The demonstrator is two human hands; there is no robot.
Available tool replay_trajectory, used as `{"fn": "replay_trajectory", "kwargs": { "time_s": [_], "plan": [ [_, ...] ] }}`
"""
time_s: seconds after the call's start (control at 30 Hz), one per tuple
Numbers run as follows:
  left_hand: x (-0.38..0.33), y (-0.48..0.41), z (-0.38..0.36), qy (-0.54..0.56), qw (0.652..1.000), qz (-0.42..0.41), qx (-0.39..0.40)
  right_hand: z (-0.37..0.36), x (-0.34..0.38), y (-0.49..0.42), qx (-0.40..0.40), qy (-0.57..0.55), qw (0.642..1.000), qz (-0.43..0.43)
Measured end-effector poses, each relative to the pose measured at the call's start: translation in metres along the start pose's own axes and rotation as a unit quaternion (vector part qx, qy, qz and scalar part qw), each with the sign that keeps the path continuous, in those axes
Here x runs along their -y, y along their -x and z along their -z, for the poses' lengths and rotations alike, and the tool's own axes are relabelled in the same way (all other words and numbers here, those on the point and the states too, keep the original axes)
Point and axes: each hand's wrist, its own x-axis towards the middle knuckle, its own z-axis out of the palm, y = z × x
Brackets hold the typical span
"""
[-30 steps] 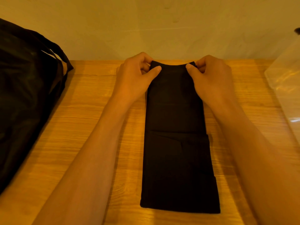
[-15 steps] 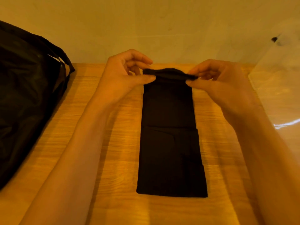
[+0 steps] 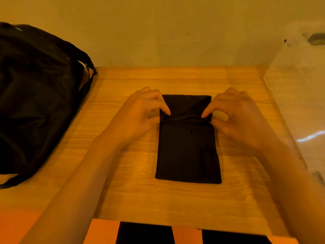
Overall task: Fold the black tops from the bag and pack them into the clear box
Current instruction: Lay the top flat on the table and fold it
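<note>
Okay, count first: 1 black top [image 3: 187, 152] on the table [image 3: 123, 191], 1 bag [image 3: 35, 94], 1 clear box [image 3: 299, 103], and my 2 hands on the job.

The top lies flat in the middle of the wooden table, between the bag on my left and the box on my right, and apart from both. It is folded into a narrow dark rectangle with neat, straight sides. A small step of cloth shows along its right edge, low down. Its long axis runs straight away from me toward the wall [image 3: 167, 32], with 1 short end facing me. The far end is doubled over toward me, and its loose edge bunches into a wrinkled ridge across the strip.

My left hand [image 3: 140, 117] pinches the left corner of that ridge between thumb and forefinger. My right hand [image 3: 241, 117] pinches the right corner the same way. The other fingers of both hands are curled in. The bag slumps dark at the table's left, with its straps draped over the near side.
</note>
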Motion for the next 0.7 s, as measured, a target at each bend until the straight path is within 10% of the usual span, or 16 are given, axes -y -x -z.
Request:
{"fn": "replay_trajectory", "kwargs": {
  "time_s": [0.47, 0.7],
  "plan": [
    [-0.007, 0.006, -0.012, -0.074, 0.997, 0.011, -0.032, -0.001, 0.011, 0.015, -0.028, 0.012, 0.999, -0.038],
    [-0.061, 0.057, -0.010, 0.032, 0.955, 0.275, -0.102, 0.006, 0.054, 0.065, -0.051, -0.160, 0.932, -0.321]
  ]
}}
